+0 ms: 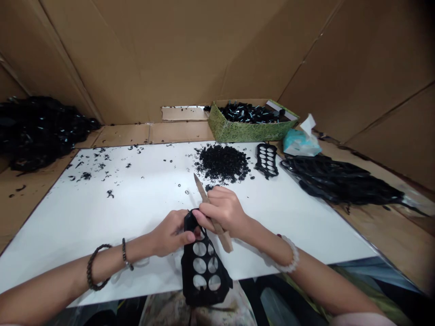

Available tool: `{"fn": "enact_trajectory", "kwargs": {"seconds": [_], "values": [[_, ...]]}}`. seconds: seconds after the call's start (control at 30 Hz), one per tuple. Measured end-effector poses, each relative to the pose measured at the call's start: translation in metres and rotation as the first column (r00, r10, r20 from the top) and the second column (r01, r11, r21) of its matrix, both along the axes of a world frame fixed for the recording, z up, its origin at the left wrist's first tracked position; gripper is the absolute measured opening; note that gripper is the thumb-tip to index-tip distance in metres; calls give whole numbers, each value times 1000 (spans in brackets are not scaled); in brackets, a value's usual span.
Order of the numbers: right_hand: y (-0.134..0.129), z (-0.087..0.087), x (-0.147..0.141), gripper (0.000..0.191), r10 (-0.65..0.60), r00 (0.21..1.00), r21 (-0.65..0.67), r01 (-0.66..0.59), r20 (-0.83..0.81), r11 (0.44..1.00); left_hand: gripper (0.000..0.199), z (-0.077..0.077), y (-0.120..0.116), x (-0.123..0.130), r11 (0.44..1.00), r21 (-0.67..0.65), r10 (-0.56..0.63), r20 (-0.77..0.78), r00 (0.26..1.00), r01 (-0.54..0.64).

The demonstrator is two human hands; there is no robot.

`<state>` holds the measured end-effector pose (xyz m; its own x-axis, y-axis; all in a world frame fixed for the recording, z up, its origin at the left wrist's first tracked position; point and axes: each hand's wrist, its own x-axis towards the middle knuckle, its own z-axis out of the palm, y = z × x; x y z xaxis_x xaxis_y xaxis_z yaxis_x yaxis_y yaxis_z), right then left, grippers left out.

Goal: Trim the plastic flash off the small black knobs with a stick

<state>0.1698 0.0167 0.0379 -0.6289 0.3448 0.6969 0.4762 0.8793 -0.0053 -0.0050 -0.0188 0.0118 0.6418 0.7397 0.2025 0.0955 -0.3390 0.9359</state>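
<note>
A black panel with two rows of round holes hangs over the near edge of the white board. My left hand grips its upper left side, thumb on the front. My right hand is closed around a tan-handled knife, whose pointed tip is directed away and up to the left. The fingers of my right hand also touch the panel's top end. Just beyond my hands lies a pile of small black pieces. A second holed black panel lies to the right of the pile.
Behind the white board stands a green box of black parts. A teal tissue pack and stacked black panels lie at right. Black plastic is heaped at far left. Small scraps dot the board's left side; cardboard walls surround it.
</note>
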Motion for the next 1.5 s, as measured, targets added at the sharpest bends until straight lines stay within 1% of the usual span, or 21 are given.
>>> {"fn": "enact_trajectory", "kwargs": {"seconds": [0.03, 0.1, 0.17, 0.23, 0.3, 0.43, 0.57, 0.67, 0.73, 0.77, 0.83, 0.9, 0.97, 1.1, 1.23, 1.27, 1.3, 1.37, 1.4, 1.43, 1.5], "values": [[0, 0, 0, 39, 6, 1000, 3, -6, -2, 1000, 56, -1, 0, 0, 998, -54, 19, -1, 1000, -19], [0, -2, -1, 38, 30, 1000, -33, -30, -11, 999, 47, -3, 0, 0, 995, -88, 53, -25, 998, -55], [-1, -5, -3, 38, 59, 997, -121, -64, -43, 991, 45, -4, -2, 1, 996, -49, 74, -41, 996, -76], [-1, -7, -4, 36, 104, 990, -246, -124, -90, 961, 50, -4, -5, 2, 996, 21, 93, -51, 994, -92], [-1, -8, -5, 36, 153, 978, -392, -196, -139, 899, 52, -3, -8, 4, 991, 77, 111, -60, 992, -107], [-2, -7, -6, 37, 172, 960, -635, -275, -220, 722, 50, -2, -13, 4, 981, 159, 122, -82, 989, -108], [-9, -7, -9, 42, 135, 935, -714, -339, -328, 612, 45, -4, -15, 3, 956, 280, 127, -110, 986, -92], [-17, -5, -11, 45, -11, 897, -777, -376, -441, 505, 40, -8, -15, 3, 871, 490, 88, -91, 992, -33], [-20, -3, -11, 47, -101, 877, -810, -383, -470, 443, 37, -9, -12, 2, 810, 586, 65, -58, 996, -19], [-20, -2, -10, 48, -126, 872, -820, -384, -474, 425, 36, -8, -11, 2, 803, 595, 66, -41, 997, -28], [-16, -1, -7, 49, -165, 862, -827, -381, -480, 413, 33, -6, -7, 1, 832, 550, 97, -17, 995, -71], [-11, -1, -4, 50, -229, 844, -834, -366, -484, 414, 30, -3, -3, 0, 871, 479, 136, -17, 991, -111], [-6, -2, -2, 51, -274, 828, -837, -357, -489, 414, 29, -1, -1, 0, 887, 446, 151, -33, 988, -121], [-7, -4, -5, 51, -288, 828, -848, -355, -481, 393, 31, -4, 1, 0, 852, 519, 121, -70, 990, -67], [-6, 2, -5, 50, -325, 796, -832, -364, -511, 418, 35, -7, 3, -2, 821, 570, 124, -111, 986, -39], [-2, 5, -1, 49, -360, 754, -810, -376, -550, 450, 36, -7, 4, -2, 823, 567, 127, -137, 982, -28], [4, 8, 3, 47, -403, 688, -774, -384, -603, 503, 38, -7, 5, -3, 829, 559, 120, -172, 978, -3], [21, 14, 14, 46, -482, 471, -656, -337, -738, 676, 42, -5, 5, -4, 843, 532, 57, -246, 968, 85], [29, 15, 19, 45, -475, 370, -580, -257, -798, 773, 44, -4, 4, -4, 854, 505, 16, -270, 963, 128], [36, 15, 23, 45, -457, 345, -527, -143, -820, 838, 45, -3, 4, -4, 872, 465, -21, -280, 960, 154], [46, 12, 26, 45, -451, 566, -545, 2, -690, 838, 44, 0, 2, -4, 918, 367, -54, -262, 964, 151]]}}
